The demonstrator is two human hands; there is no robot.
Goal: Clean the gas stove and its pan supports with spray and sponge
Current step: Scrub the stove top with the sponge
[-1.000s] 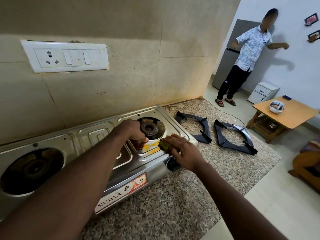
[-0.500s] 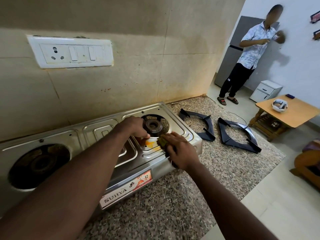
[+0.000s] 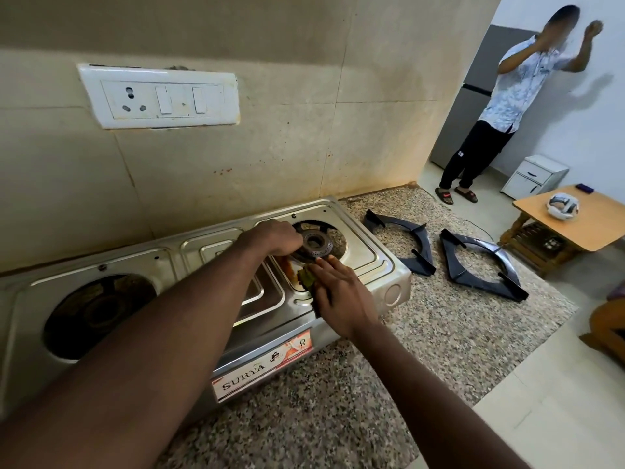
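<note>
Right now:

- The gas stove, a steel two-burner unit with a "SURYA" label on its front, sits on the speckled granite counter against the tiled wall.
- A green sponge lies on the stove top, just in front of the right burner, beside an orange-brown stain.
- The right hand presses the sponge down with fairly straight fingers laid flat over it; the sponge shows only at the fingertips.
- The left hand rests at the left edge of the right burner, with its fingers curled under; whether they grip anything cannot be told.
- The left burner sits dark and bare in its well.
- Both black pan supports are off the stove and lie flat on the counter to its right: one just beside the stove, the other a little further on.
- A white switch and socket plate is fixed to the wall above the stove.
- Beyond the counter, a person in a patterned shirt stands by a grey fridge, both hands raised.
- A wooden table stands nearby.
</note>
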